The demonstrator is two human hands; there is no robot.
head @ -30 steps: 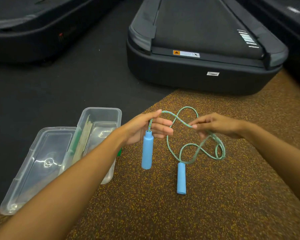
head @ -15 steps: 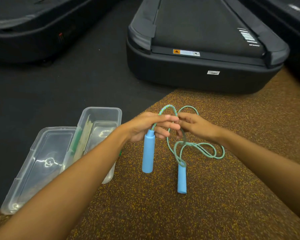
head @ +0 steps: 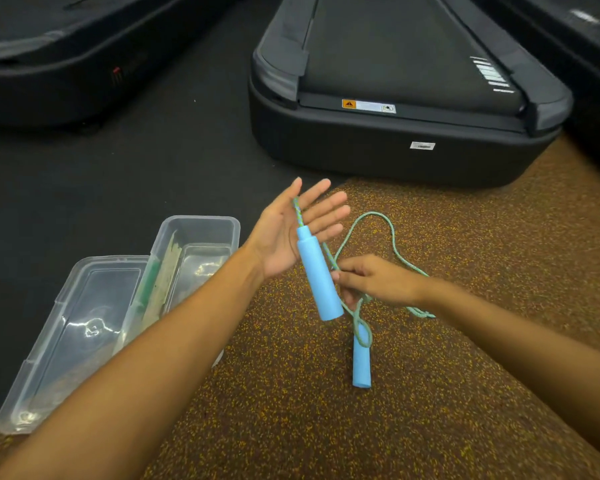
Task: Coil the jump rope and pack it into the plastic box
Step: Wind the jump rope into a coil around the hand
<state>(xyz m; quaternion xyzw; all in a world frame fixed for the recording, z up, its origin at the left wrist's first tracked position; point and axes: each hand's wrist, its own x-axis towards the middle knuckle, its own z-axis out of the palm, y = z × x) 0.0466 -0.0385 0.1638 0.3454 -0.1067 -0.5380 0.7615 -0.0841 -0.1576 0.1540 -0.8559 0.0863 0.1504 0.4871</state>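
Observation:
My left hand (head: pixel 284 237) is held flat, palm up, fingers spread. The green jump rope (head: pixel 392 233) runs up between its thumb and first finger and passes behind the fingers. One blue handle (head: pixel 317 275) hangs tilted from that strand below the palm. My right hand (head: pixel 378 282) pinches the rope just right of the hanging handle. The second blue handle (head: pixel 361 362) lies on the speckled floor, with loose rope loops around and behind my right hand. The clear plastic box (head: pixel 196 223) stands open to the left, beside my left forearm.
The box's clear lid (head: pixel 84 275) lies left of the box, which holds a green and beige item (head: pixel 160 282). A black treadmill (head: pixel 395 140) stands close behind the rope; another (head: pixel 49 81) sits far left. Black mat floor (head: pixel 118 188) meets brown speckled floor (head: pixel 465 375).
My left hand has opened out flat and lifted, so the handle hangs from the rope across it. My right hand dropped from beside the left fingers to the rope lower down.

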